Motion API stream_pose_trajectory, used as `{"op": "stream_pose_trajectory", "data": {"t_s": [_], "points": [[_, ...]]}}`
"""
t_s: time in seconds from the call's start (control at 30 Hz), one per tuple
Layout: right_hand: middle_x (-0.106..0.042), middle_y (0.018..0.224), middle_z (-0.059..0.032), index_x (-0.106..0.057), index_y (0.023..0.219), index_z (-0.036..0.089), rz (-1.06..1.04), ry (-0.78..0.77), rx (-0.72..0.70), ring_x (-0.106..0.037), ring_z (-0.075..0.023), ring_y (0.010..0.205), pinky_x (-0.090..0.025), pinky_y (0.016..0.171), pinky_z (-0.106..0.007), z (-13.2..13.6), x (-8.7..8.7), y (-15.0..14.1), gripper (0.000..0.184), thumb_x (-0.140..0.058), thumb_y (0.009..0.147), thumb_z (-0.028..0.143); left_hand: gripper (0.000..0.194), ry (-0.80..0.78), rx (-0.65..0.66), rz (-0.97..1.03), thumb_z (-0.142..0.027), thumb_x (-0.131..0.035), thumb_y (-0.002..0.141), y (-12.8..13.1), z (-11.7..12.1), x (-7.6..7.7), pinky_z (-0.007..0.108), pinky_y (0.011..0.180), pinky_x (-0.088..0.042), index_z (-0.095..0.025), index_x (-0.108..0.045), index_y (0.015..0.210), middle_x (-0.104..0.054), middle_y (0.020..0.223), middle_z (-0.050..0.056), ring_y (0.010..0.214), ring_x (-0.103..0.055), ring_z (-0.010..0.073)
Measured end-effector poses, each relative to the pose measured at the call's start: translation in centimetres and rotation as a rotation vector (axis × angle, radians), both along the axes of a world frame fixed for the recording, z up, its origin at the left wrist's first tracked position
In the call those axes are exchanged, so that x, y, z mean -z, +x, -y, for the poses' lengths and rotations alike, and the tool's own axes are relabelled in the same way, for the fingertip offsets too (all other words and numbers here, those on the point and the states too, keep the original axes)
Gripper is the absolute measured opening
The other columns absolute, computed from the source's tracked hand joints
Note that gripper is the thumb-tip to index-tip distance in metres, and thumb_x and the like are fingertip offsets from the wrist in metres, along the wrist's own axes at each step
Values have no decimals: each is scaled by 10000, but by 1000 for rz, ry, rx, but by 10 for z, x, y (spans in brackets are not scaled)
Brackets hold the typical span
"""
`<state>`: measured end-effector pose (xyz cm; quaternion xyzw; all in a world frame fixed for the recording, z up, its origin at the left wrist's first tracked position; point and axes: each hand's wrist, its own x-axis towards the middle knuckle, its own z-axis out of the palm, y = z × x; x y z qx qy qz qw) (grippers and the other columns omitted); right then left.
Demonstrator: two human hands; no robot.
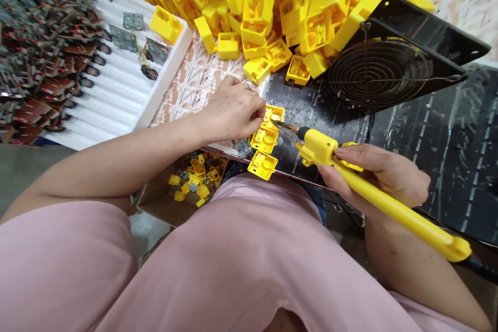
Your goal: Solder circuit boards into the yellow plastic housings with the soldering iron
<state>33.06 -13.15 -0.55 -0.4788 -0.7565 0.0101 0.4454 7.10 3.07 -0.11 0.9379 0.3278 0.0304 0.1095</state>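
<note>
My right hand (383, 176) is wrapped round a yellow soldering iron (389, 199), whose thin metal tip points left into the topmost of several small yellow plastic housings. That top housing (275, 113) lies beside the fingertips of my left hand (235, 111). The left fingers are curled together in a pinch, and whatever is between them is hidden. Just below it are a second yellow housing (264, 140) and a third yellow housing (263, 165), lined up along the table edge. Part of a small circuit board (244, 148) with wires shows under my left wrist.
A large heap of yellow housings (259, 0) fills the back. At the right stands a black fan (373, 75) with a wire guard. A white foam tray (128, 98) at the left carries many circuit boards (42, 52). Below the table, a cardboard box (155, 202) holds yellow pieces.
</note>
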Motion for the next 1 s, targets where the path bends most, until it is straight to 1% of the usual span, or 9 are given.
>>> {"op": "stream_pose_trajectory", "data": {"t_s": [0.13, 0.2, 0.33, 0.47, 0.57, 0.7, 0.9, 0.97, 1.0], "points": [[-773, 706, 37, -672, 926, 249, 47, 17, -127, -776, -152, 624, -491, 405, -202, -14, -10, -4, 250, -913, 868, 213, 253, -32, -20, 13, -314, -558, 906, 1, 0, 0, 497, 1004, -456, -239, -799, 884, -778, 773, 41, 880, -713, 266], [-766, 691, 35, -655, 886, 233, 51, 31, -165, -769, -141, 612, -470, 394, -186, -19, -12, -6, 258, -910, 870, 195, 257, -47, -31, 3, -305, -551, 911, 3, 1, -1, 497, 993, -466, -231, -795, 880, -784, 784, 46, 875, -718, 269], [-776, 715, 21, -674, 898, 225, 46, 54, -200, -755, -141, 604, -529, 454, -199, -24, -12, -7, 245, -913, 862, 188, 216, -39, -28, 10, -291, -581, 901, 5, 1, 0, 510, 1014, -468, -227, -780, 846, -780, 783, 47, 929, -734, 293], [-794, 799, 5, -689, 933, 236, 101, -33, -236, -745, -146, 623, -588, 568, -248, -23, -17, -5, 240, -902, 856, 155, 210, -22, -12, 10, -279, -577, 895, 5, 1, 2, 511, 1012, -470, -216, -763, 820, -765, 750, 45, 926, -738, 293], [-788, 805, 24, -685, 954, 246, 121, -49, -277, -730, -138, 621, -589, 587, -252, -23, -25, -1, 238, -894, 869, 171, 201, -10, -6, 16, -274, -576, 886, 5, 0, 3, 501, 991, -481, -221, -754, 810, -758, 737, 40, 914, -739, 290], [-785, 823, 20, -686, 975, 226, 144, -50, -276, -720, -117, 635, -579, 606, -229, -26, -30, -1, 235, -891, 874, 176, 186, -4, -7, 28, -274, -584, 876, 6, 1, 4, 506, 977, -490, -219, -750, 812, -758, 742, 44, 919, -739, 298], [-767, 821, 28, -664, 960, 252, 213, -67, -321, -717, -130, 652, -601, 644, -261, -24, -40, -5, 199, -848, 917, 191, 178, 8, -11, 49, -271, -593, 870, 6, 1, 7, 486, 961, -495, -212, -742, 792, -749, 736, 39, 917, -745, 290], [-756, 822, 7, -678, 962, 238, 179, -128, -289, -721, -126, 692, -605, 689, -268, -16, -45, -4, 126, -802, 971, 220, 186, 4, -8, 42, -268, -585, 870, 6, 0, 7, 482, 965, -492, -214, -748, 799, -762, 759, 45, 938, -751, 297], [-747, 808, -1, -686, 934, 240, 154, -175, -226, -723, -127, 706, -608, 709, -274, -11, -46, -3, 117, -758, 1016, 280, 191, -2, -9, 36, -266, -581, 871, 6, 0, 7, 484, 970, -489, -214, -752, 806, -770, 773, 49, 952, -753, 304]]}}
